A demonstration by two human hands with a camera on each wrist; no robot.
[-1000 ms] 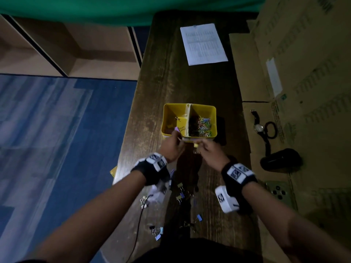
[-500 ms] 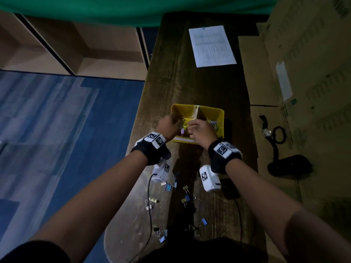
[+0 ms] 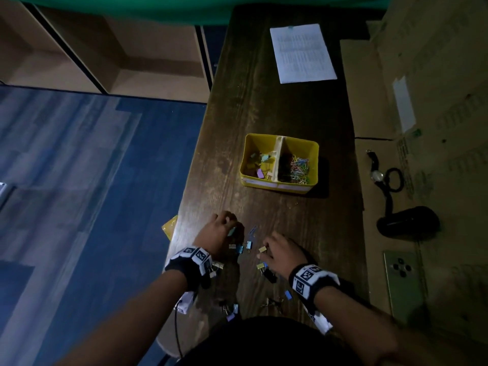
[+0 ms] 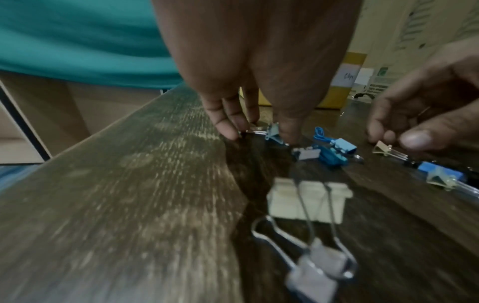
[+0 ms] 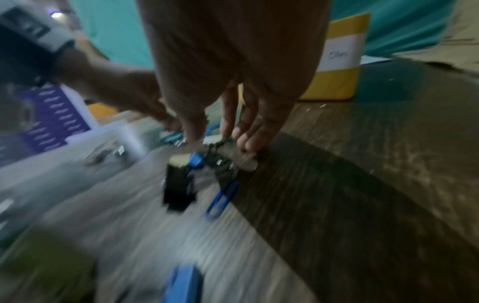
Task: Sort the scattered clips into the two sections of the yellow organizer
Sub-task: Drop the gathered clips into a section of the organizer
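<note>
A pale blue binder clip (image 4: 273, 133) is being pinched against the desk (image 3: 264, 107) by the left hand (image 3: 217, 236), its fingers (image 4: 228, 121) curled down onto the clip's wire handles and body. Just to the right, the right hand (image 3: 284, 253) is being lowered onto the scattered clips, and a cream binder clip (image 4: 383, 149) is being touched by its thumb and fingertips; whether those fingers are clamped on it cannot be told, the right wrist view being blurred. More clips are being left loose on the near part of the desk: a blue cluster (image 4: 333, 152) between the hands, a large cream clip (image 4: 308, 202) nearer, and a blue paper clip (image 5: 223, 198). The yellow organizer (image 3: 311, 154) is being kept farther along the desk, well apart from both hands, binder clips lying in its left section and coloured paper clips (image 3: 298, 169) in its right.
</note>
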